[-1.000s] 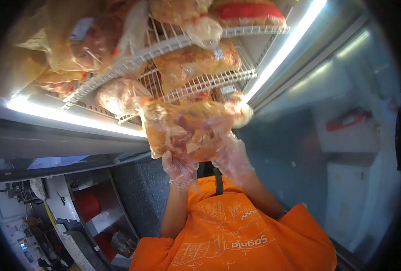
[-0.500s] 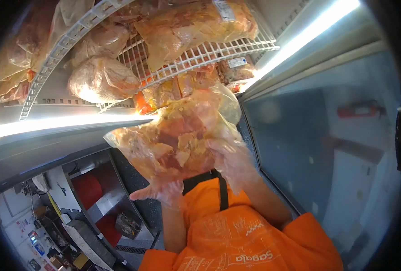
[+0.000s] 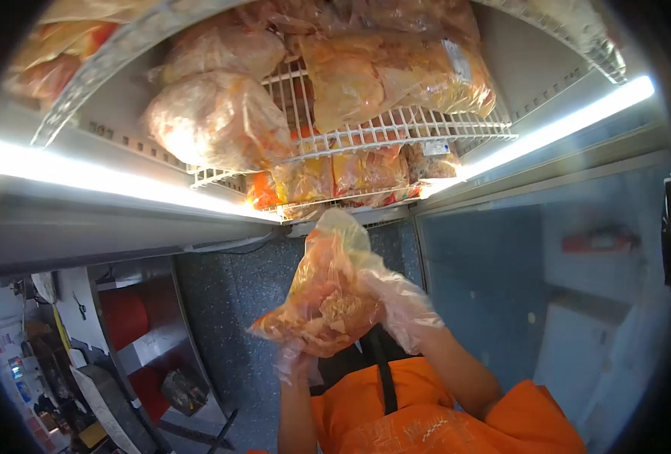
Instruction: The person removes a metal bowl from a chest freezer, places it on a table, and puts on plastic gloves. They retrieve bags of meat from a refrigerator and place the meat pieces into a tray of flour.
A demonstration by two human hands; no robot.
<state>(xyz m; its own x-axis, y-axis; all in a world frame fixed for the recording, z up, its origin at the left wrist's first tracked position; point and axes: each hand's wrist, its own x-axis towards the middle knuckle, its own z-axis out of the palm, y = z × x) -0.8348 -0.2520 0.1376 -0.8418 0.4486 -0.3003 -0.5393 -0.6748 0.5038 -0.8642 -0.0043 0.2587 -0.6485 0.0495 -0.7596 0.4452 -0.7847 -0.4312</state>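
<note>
A clear plastic bag of raw meat (image 3: 328,306), pink and yellowish like chicken pieces, hangs in front of my orange shirt, below the fridge shelves. My right hand (image 3: 400,306), in a clear plastic glove, grips the bag's right side. From below, my left hand (image 3: 298,363), also gloved, supports the bag's lower left; its fingers are mostly hidden behind the meat. The loose top of the bag stands up toward the shelves.
White wire shelves (image 3: 396,132) hold bagged meat, including a large wrapped lump (image 3: 214,121) and a long labelled bag (image 3: 403,76). A glass door (image 3: 487,280) stands at right. A metal unit with red containers (image 3: 124,318) is at left, over speckled floor (image 3: 229,303).
The bag has come lower, away from the shelves, and turned so it looks narrower. Both hands moved down with it. The view has tilted, showing more shelf and floor.
</note>
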